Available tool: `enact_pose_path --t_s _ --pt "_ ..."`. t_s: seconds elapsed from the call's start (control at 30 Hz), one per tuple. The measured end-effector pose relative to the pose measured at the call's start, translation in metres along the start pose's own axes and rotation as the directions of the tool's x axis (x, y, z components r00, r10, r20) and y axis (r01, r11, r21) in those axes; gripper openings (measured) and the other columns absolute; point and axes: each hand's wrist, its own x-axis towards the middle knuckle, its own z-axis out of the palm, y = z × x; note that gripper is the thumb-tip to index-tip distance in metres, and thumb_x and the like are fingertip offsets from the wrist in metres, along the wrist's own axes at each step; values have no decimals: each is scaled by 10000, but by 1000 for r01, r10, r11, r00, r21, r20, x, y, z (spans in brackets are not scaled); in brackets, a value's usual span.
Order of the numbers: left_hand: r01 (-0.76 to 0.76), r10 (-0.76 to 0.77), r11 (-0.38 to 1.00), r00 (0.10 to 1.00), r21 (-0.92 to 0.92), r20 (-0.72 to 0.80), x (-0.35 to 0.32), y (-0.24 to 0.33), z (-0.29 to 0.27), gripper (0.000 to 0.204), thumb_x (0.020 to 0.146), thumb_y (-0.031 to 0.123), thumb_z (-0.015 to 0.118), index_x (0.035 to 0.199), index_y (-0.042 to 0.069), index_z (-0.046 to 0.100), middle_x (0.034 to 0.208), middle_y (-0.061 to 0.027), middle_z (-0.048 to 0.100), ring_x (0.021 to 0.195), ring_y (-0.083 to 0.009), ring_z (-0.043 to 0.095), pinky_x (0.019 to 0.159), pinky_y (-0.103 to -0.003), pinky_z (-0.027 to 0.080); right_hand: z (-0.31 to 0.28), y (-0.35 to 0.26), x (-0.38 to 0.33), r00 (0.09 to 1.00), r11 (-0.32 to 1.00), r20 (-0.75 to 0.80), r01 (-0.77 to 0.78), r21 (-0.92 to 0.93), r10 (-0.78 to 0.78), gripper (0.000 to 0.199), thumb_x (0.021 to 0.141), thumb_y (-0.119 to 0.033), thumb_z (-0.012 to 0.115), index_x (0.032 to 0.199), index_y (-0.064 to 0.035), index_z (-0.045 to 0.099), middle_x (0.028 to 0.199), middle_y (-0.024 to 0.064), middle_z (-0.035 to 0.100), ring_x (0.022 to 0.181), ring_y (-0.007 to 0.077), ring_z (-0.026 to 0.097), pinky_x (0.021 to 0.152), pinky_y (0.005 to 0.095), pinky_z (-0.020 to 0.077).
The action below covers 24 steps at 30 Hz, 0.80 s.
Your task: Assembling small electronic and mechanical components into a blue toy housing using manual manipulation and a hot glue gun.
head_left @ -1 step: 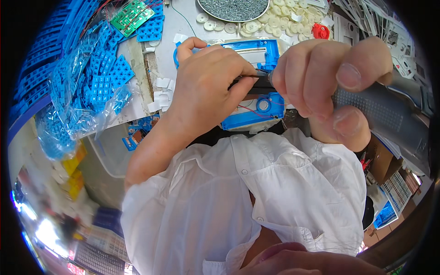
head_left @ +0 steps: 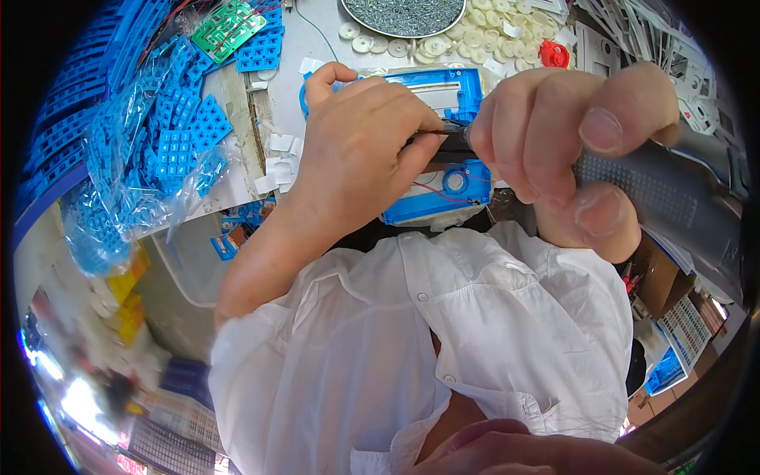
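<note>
**Two hands meet over a blue casing**

At the far left, blue rubber keypads with square buttons point(head_left: 176, 153) spill around clear plastic film, with a green printed circuit board point(head_left: 228, 30) just above them.

The left hand point(head_left: 356, 146) comes in from the lower left, forearm slanting up, wrist bent slightly, back turned upward. Its outermost finger is lifted and crooked apart; the thumb and forefinger are pressed together, pinching a thin dark piece point(head_left: 451, 130) — what exactly, I cannot tell.

Beneath both hands, on the table, lies the blue rectangular plastic casing point(head_left: 427, 207), partly covered. Beyond it stand a round metal dish point(head_left: 414, 36) of small screws and a scatter of cream plastic discs point(head_left: 475, 37).

The right hand point(head_left: 562, 142) is raised close to the camera, fingers curled tightly around a dark grey, textured cylindrical tool point(head_left: 641, 186). The tool slants from lower right — its nose points toward the left fingertips.
</note>
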Motion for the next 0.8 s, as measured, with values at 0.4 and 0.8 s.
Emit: enact_pose_path --t_s 0.4,0.8 --pt "7 -1 996 998 89 -69 -17 -3 -4 418 700 280 873 1054 168 679 1027 37 651 981 -204 602 949 -472 305 11 13 -10 978 999 -206 8 -54 -19 338 986 -269 683 1242 -141 502 700 -19 524 607 131 498 570 309 416" --pt "10 21 973 991 230 -131 -54 -17 30 459 687 339 862 1086 180 699 1041 69 650 986 -151 590 972 -482 282 30 47 -9 967 998 -247 57 -28 -62 297 989 -262 683 1138 -121 467 670 -3 507 587 127 486 544 313 407"
